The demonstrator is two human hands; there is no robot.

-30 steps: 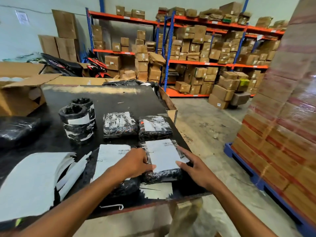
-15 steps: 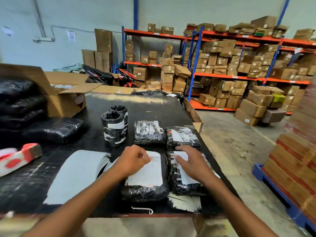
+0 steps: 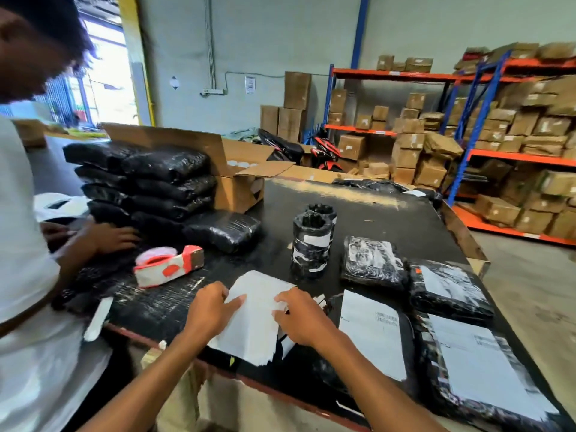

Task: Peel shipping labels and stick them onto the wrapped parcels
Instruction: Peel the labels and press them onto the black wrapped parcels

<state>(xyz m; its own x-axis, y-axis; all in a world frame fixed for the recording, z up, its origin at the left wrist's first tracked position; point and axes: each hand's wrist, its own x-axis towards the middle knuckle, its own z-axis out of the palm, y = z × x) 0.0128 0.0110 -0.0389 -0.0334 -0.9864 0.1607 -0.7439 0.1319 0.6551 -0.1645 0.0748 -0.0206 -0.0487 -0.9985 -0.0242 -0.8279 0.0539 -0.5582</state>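
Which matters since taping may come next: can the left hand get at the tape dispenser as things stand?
Probably yes: the left hand rests on the label stack, and the tape dispenser sits just beyond it with only bare table between.

Tape dispenser (image 3: 170, 265) on table (image 3: 389, 219); open carton (image 3: 240, 179), perhaps lids inside.

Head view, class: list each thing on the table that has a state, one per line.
label stack: loose sheets, both hands on it
left hand: fingers pressing the stack
right hand: fingers at the sheet edge
near parcels: labelled
stacked parcels: no labels visible
cardboard box: flaps open
tape dispenser: lying unused
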